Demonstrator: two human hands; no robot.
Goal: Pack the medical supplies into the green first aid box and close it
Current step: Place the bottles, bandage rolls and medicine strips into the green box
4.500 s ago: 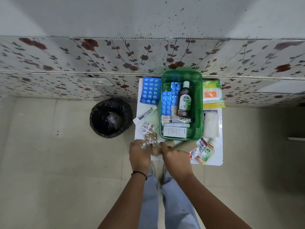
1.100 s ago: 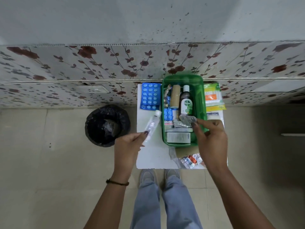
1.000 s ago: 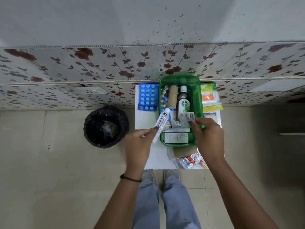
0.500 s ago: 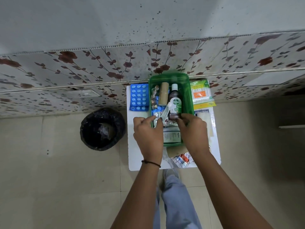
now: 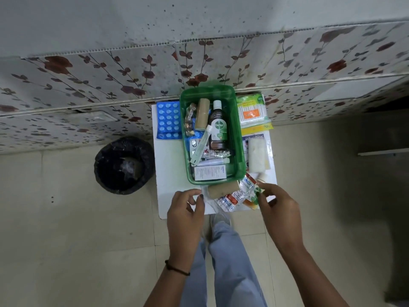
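Observation:
The green first aid box (image 5: 240,149) stands open on the small white table (image 5: 170,165). Inside lie a Dettol bottle (image 5: 218,127), a brown bandage roll (image 5: 202,114), a white tube (image 5: 199,148), a white carton (image 5: 210,172) and blister strips. Another brown roll (image 5: 223,189) lies just in front of the box. My right hand (image 5: 277,207) pinches the end of a strip of red and green sachets (image 5: 238,196) at the box's front right corner. At the table's front edge hovers my left hand (image 5: 186,209), fingers apart and holding nothing.
A blue pill tray (image 5: 168,120) lies left of the box. A cotton bud packet (image 5: 252,111) and a white gauze roll (image 5: 256,157) lie to its right. A black bin (image 5: 124,165) stands on the floor at the left. The floral wall is directly behind.
My left hand put the white tube into the box and let go. Both hands drew back to the table's front edge, and my right hand took hold of the sachets.

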